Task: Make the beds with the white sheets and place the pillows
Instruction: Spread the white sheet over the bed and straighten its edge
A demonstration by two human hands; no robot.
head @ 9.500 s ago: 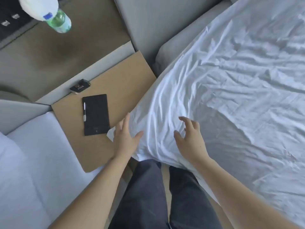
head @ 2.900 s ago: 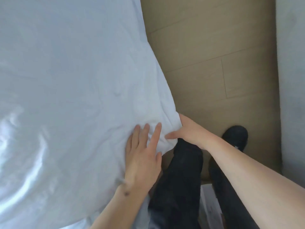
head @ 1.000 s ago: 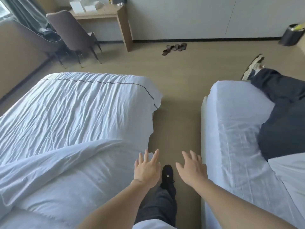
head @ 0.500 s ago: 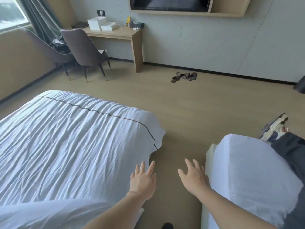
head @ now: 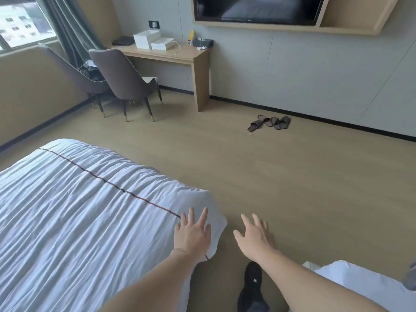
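A wrinkled white sheet [head: 78, 217] with a thin dark stripe covers the bed on the left and drapes over its foot corner. My left hand [head: 193, 235] hovers with straight, spread fingers over that corner, holding nothing. My right hand [head: 254, 237] is stretched out over the floor in the aisle, fingers spread and empty. The corner of a second white-sheeted bed [head: 360, 282] shows at the lower right. No pillow is in view.
Wooden floor [head: 292, 181] runs between the beds and beyond. Two grey chairs [head: 121, 79] stand by a wooden desk [head: 180, 57] holding white boxes. Brown slippers [head: 270, 122] lie near the far wall under a TV [head: 258, 7]. My black shoe [head: 253, 282] is below.
The view has lifted from the sheet edge to the room and moved along the aisle toward the bed's foot. Both hands let go of the sheet and now reach forward, empty.
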